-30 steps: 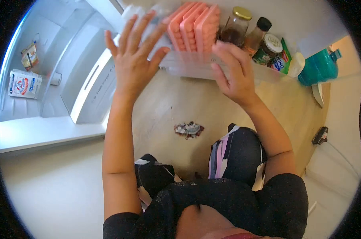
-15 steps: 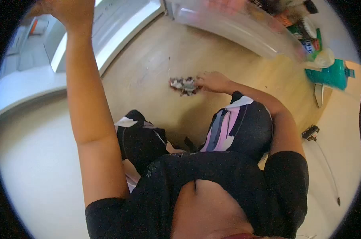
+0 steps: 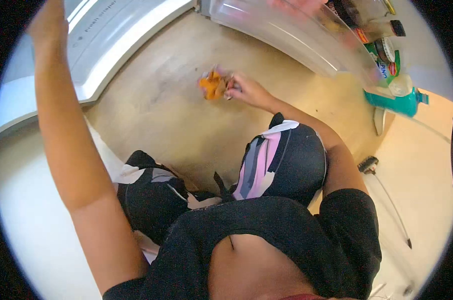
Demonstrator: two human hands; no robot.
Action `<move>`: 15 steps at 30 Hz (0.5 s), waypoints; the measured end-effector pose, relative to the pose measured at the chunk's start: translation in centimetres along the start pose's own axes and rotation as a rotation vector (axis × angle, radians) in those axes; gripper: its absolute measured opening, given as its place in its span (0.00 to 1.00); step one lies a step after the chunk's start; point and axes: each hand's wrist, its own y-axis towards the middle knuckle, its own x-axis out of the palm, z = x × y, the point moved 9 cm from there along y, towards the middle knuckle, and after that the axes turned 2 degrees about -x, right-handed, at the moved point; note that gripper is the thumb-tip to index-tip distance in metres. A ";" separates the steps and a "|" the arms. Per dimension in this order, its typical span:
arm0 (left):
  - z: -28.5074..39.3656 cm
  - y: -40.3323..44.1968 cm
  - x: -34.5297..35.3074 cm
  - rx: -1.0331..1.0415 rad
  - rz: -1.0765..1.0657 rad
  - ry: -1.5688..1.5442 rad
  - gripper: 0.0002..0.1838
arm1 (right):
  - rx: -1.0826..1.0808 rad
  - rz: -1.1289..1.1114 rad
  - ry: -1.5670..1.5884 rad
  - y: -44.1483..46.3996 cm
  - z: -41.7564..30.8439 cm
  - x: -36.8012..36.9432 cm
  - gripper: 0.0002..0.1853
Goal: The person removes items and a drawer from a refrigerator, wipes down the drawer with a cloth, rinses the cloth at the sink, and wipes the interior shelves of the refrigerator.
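My right hand point(image 3: 241, 89) is closed on a small crumpled cloth point(image 3: 213, 86), which shows mostly orange with paler, darker edges and is smeared by motion. The cloth is over the wooden floor point(image 3: 186, 120) in front of my knees; I cannot tell whether it touches the floor. My left arm stretches up to the far left, and my left hand point(image 3: 49, 25) is beside the white fridge interior point(image 3: 114, 37), which bears the word "crisper". The fingers of that hand are cut off by the edge of the view.
A clear plastic drawer point(image 3: 291, 42) lies ahead to the right. Beyond it are jars and packets, among them a green packet point(image 3: 394, 65). A teal container point(image 3: 399, 102) stands at the right. A black-headed brush point(image 3: 369, 164) with a thin handle lies on the pale floor.
The cloth and my right hand have shifted up and left; its grey-white patterned face has given way to orange. My left hand has moved further left. The view has shifted slightly.
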 end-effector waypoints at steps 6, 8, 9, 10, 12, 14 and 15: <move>-3.1 -1.4 1.5 -0.236 -0.048 -0.107 0.19 | 0.184 0.744 0.197 -6.8 2.2 -12.3 0.19; -3.3 -1.6 1.6 -0.221 -0.047 -0.074 0.19 | 0.079 1.178 -0.046 -11.8 -0.2 -16.5 0.20; -3.6 -1.7 1.7 -0.214 -0.053 -0.058 0.19 | 0.104 1.237 -0.160 -14.0 1.5 -18.5 0.20; -3.7 -1.9 1.6 -0.208 -0.055 -0.046 0.18 | 0.132 1.292 -0.276 -16.0 3.3 -19.9 0.20; -3.9 -2.4 1.7 -0.201 -0.063 -0.024 0.18 | 0.277 1.245 -0.416 -15.3 3.3 -20.9 0.19; -4.2 -2.5 1.6 -0.192 -0.064 0.001 0.17 | 0.399 1.188 -0.544 -14.3 4.3 -21.8 0.18; -4.3 -2.5 1.5 -0.185 -0.064 0.014 0.17 | 0.345 1.138 -0.710 -13.5 4.8 -22.2 0.20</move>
